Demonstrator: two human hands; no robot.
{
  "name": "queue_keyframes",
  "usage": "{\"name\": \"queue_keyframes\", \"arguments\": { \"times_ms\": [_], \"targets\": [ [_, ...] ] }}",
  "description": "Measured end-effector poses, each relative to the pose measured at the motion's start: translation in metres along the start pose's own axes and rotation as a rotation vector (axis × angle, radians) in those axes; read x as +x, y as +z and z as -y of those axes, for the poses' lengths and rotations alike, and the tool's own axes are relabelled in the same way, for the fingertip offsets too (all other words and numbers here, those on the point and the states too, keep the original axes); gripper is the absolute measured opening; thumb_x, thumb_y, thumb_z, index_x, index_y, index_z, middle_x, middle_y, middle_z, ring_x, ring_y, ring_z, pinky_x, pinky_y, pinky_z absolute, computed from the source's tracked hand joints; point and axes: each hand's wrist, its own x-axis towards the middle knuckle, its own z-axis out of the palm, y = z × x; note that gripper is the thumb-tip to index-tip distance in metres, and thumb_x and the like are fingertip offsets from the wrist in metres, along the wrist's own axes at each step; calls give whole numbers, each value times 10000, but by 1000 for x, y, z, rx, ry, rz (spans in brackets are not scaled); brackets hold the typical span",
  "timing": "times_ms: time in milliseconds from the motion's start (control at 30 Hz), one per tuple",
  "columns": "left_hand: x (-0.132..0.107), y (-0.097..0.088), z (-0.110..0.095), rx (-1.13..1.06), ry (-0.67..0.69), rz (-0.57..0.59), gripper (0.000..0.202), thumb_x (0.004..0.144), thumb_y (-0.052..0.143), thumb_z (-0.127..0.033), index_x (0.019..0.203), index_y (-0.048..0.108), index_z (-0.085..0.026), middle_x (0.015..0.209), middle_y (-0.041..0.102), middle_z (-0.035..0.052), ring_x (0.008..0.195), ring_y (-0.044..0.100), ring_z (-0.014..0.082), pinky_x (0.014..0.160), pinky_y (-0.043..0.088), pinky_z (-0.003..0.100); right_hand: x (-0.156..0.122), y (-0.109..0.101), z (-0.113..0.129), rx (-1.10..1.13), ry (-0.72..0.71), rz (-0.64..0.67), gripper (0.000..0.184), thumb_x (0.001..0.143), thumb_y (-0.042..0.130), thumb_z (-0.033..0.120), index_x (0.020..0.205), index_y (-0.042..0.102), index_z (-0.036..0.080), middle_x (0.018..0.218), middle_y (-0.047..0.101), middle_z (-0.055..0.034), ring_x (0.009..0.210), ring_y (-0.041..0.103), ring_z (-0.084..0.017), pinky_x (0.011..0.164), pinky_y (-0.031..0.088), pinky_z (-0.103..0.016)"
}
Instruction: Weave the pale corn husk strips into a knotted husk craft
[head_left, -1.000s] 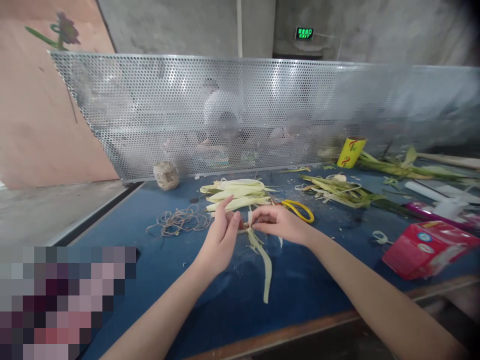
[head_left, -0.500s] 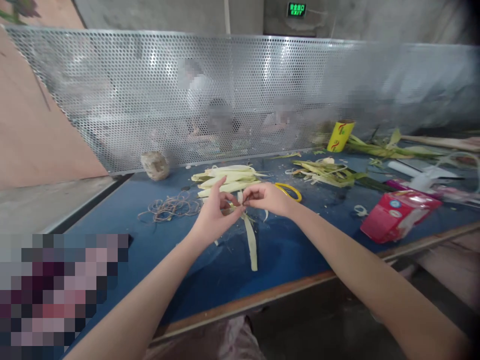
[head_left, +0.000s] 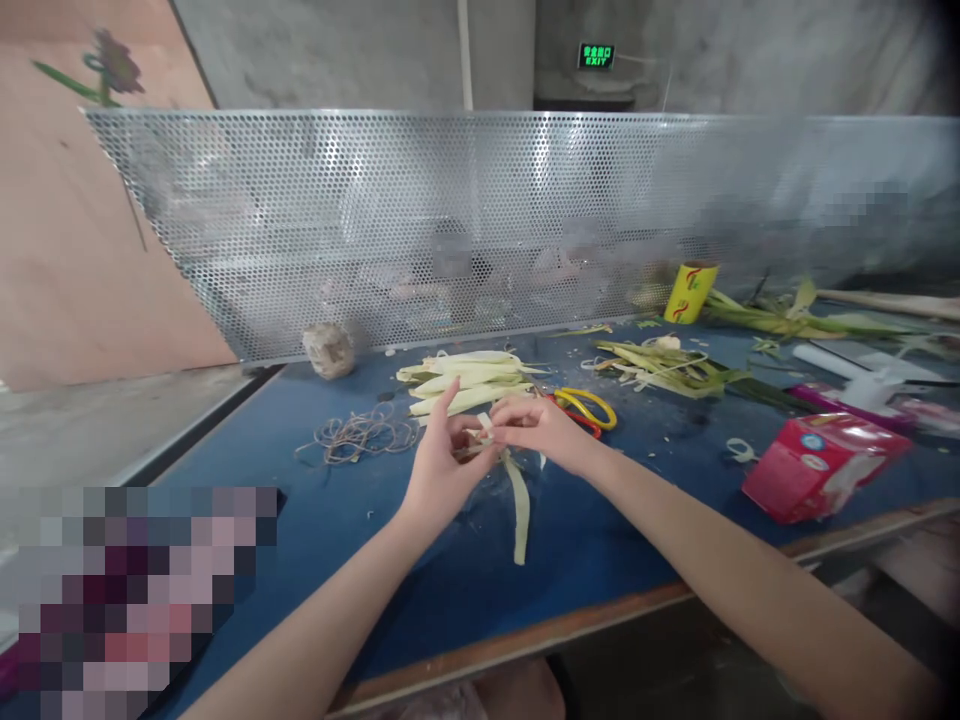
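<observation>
My left hand and my right hand meet over the middle of the blue table. Both are closed, pinching a pale strip of corn husk between thumbs and fingers. One end of the strip hangs down below my fingertips, and a short piece shows above them. What else lies inside my left fingers is partly hidden. Just behind the hands lies a pile of pale green corn husks. Beside my right wrist are scissors with yellow and red handles.
A tangle of brown string and a wrapped lump lie left. Rightward are green leaves, a yellow roll, a pink package and a white tool. A perforated metal screen borders the back; people sit behind it.
The view has shifted, so the whole scene sits lower and farther right. My hands stay together on the strip, and its short upper piece now shows between them.
</observation>
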Motion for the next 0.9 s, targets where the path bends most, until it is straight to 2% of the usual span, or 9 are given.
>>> {"name": "queue_keyframes", "arguments": {
  "times_ms": [100, 167, 300, 467, 600, 733, 900],
  "targets": [
    [-3, 1, -5, -26, -17, -19, 726, 706, 615, -203, 1319, 226, -197, 745, 539, -23, 648, 519, 86, 585, 423, 202, -1, 2, 1, 88, 56, 28, 196, 715, 634, 351, 735, 682, 161, 773, 542, -12, 527, 418, -50, 442, 320, -185],
    [-4, 1, -10, -47, -42, -9, 707, 696, 621, -188, 1296, 245, -189, 721, 551, -33, 618, 521, 77, 584, 423, 197, -2, 1, 3, 135, 67, 25, 187, 707, 645, 348, 732, 688, 168, 765, 526, -5, 506, 393, -39, 434, 303, -184],
    [-3, 2, -16, -34, -111, 9, 680, 680, 626, -182, 1263, 277, -187, 769, 580, -14, 666, 567, 97, 628, 443, 222, -2, 2, 7, 113, 76, -84, 171, 663, 675, 331, 668, 681, 160, 769, 523, -8, 514, 409, -43, 450, 322, -193],
    [2, 1, -15, 101, -139, 38, 701, 682, 626, -201, 1276, 256, -172, 767, 597, 8, 731, 592, 145, 638, 455, 263, -2, 7, 12, 113, 133, -233, 136, 614, 683, 284, 623, 661, 151, 780, 512, -9, 520, 409, -44, 446, 312, -193],
    [2, 3, -15, 122, -148, 35, 694, 679, 622, -172, 1273, 263, -171, 767, 604, 12, 758, 599, 156, 646, 466, 274, -2, 8, 12, 78, 153, -288, 125, 594, 682, 275, 618, 659, 155, 849, 524, -24, 579, 443, -67, 474, 342, -202],
    [0, 4, -18, 41, -168, 66, 719, 675, 634, -165, 1284, 251, -186, 765, 586, -2, 748, 591, 139, 629, 477, 252, -2, 5, 13, 26, 139, -197, 151, 653, 646, 307, 657, 646, 156, 784, 564, -18, 560, 459, -75, 475, 349, -205],
    [-3, 4, -25, -31, -212, 109, 719, 659, 647, -165, 1264, 259, -205, 670, 532, -41, 566, 509, 106, 420, 454, 201, -5, 2, 20, -41, 79, -32, 156, 775, 544, 296, 726, 610, 163, 657, 566, 0, 573, 509, -96, 522, 405, -214]
  ]
}}
